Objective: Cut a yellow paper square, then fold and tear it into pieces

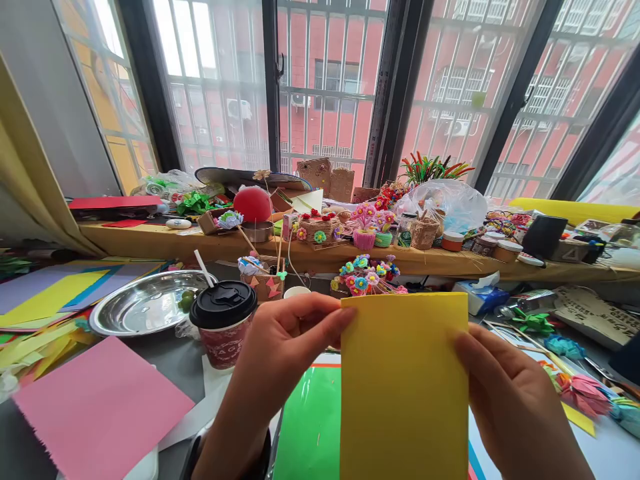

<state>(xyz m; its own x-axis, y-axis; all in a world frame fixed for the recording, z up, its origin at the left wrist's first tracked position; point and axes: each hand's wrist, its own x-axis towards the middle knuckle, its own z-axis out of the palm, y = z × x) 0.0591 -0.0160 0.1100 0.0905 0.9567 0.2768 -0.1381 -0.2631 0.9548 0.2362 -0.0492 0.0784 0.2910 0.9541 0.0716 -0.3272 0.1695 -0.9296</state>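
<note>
A sheet of yellow paper (404,387) is held upright in front of me, its top edge level with my fingers. My left hand (295,340) pinches its upper left corner between thumb and fingers. On the right edge, a little lower, my right hand (515,393) grips it with the thumb in front and the fingers behind. Below and behind the sheet lies a glossy green sheet (307,427), partly covered by the yellow one. To the left of my left hand stands a paper cup (223,327) with a black lid and a white straw.
A pink paper sheet (103,407) lies at the front left. Behind it are a metal tray (125,307) and stacked coloured papers (55,293). Crochet flowers (367,273) stand behind the yellow sheet. Paper flowers (583,393) lie at the right. A cluttered sill (310,253) runs below barred windows.
</note>
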